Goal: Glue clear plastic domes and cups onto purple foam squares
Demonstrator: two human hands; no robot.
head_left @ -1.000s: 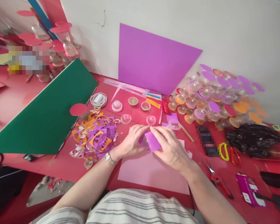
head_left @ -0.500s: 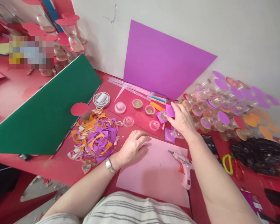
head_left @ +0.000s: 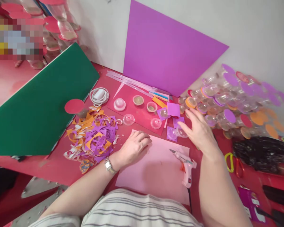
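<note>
- Red tabletop (head_left: 54, 164) is seen spread with craft material, with a large purple sheet (head_left: 165, 50) propped against the white wall beyond the fingers and a green board (head_left: 42, 104) leaning out past the left hand
- Left hand (head_left: 132, 146) is laid palm down at the far edge of the pink sheet (head_left: 156, 173), its fingers loosely curled and nothing held in them
- Right hand (head_left: 200, 132) is held flat and open above the table, nothing gripped; its fingertips are just beside a clear dome on a purple square (head_left: 174, 133)
- Just beyond those fingertips a loose purple square (head_left: 173, 109) is seen lying flat, next to another dome already seated on purple (head_left: 163, 113)
- Glue gun (head_left: 186, 162) is set down on the pink sheet, below the right palm, untouched
- Work is judged partly done: a heap of finished capped domes (head_left: 229, 104) is piled to the outer side of the right hand, while bare domes (head_left: 128, 119) are left uncapped ahead of the left fingers
- Paper offcuts (head_left: 94, 138) are heaped just outside the left fingers
</note>
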